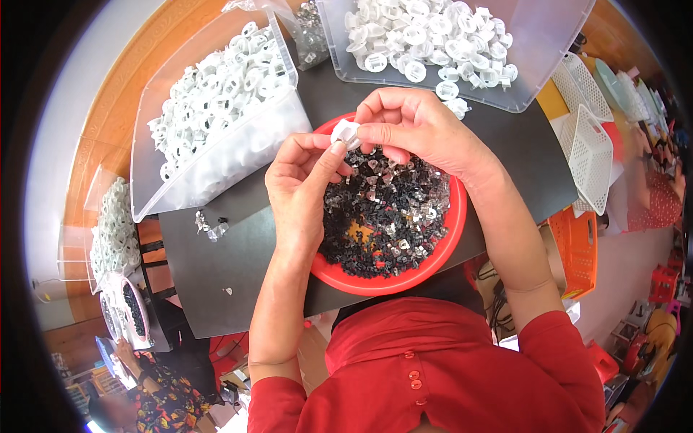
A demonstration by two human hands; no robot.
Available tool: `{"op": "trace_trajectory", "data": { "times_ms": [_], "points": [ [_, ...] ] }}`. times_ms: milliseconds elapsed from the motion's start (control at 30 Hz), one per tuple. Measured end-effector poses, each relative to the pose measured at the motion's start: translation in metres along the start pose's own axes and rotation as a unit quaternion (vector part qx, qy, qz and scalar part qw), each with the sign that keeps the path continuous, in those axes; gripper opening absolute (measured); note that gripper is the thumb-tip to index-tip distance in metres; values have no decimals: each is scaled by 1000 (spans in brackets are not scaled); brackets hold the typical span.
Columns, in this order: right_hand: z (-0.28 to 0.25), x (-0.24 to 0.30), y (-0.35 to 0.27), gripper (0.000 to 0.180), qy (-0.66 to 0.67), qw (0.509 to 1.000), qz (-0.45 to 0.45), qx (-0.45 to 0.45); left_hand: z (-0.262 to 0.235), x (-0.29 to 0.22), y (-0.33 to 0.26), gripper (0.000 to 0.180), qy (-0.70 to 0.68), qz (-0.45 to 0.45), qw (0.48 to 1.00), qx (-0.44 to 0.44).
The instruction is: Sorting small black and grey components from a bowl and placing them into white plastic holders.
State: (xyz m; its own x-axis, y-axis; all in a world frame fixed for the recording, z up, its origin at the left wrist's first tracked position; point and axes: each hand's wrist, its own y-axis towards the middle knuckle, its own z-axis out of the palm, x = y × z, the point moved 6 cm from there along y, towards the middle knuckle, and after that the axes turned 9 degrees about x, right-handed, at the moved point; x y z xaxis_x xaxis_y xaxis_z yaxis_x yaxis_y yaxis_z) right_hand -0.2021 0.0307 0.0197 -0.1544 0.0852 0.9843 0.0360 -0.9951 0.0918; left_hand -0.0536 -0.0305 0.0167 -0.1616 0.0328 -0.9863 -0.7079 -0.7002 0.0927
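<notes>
A small white plastic part (345,134) is pinched between the fingertips of both hands, above the far left rim of a red basin (458,216). My left hand (299,180) grips it with thumb and forefinger from the left. From the right, my right hand (415,130) holds it the same way, its other fingers curled below. Inside the basin lie many small black parts (354,249) mixed with shiny metal and clear pieces (422,213). What my curled fingers may hide behind the part does not show.
A clear bin (238,155) of white parts stands left, another (530,94) at the far side. Two loose white parts (447,90) lie beside it. Small scraps (215,229) rest on the dark table (216,289). Baskets (588,155) stand right; another person (170,404) sits lower left.
</notes>
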Motion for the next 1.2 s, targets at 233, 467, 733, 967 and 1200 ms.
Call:
{"op": "trace_trajectory", "data": {
  "times_ms": [233,467,733,967,1200],
  "points": [
    [-4,1,-1,20,-7,1000,-3,-10,4,2,1,14,1,-5,999,34],
    [-4,1,-2,21,16,1000,4,-4,14,3,2,35,-50,-39,993,97],
    [-4,-7,-1,20,8,999,38,10,8,9,4,31,-80,-32,993,82],
    [10,1,-5,22,-1,995,77,60,2,12,3,35,-112,-12,990,89],
    [10,2,-5,27,57,994,74,60,8,5,4,34,-86,-1,994,74]
  ]
}}
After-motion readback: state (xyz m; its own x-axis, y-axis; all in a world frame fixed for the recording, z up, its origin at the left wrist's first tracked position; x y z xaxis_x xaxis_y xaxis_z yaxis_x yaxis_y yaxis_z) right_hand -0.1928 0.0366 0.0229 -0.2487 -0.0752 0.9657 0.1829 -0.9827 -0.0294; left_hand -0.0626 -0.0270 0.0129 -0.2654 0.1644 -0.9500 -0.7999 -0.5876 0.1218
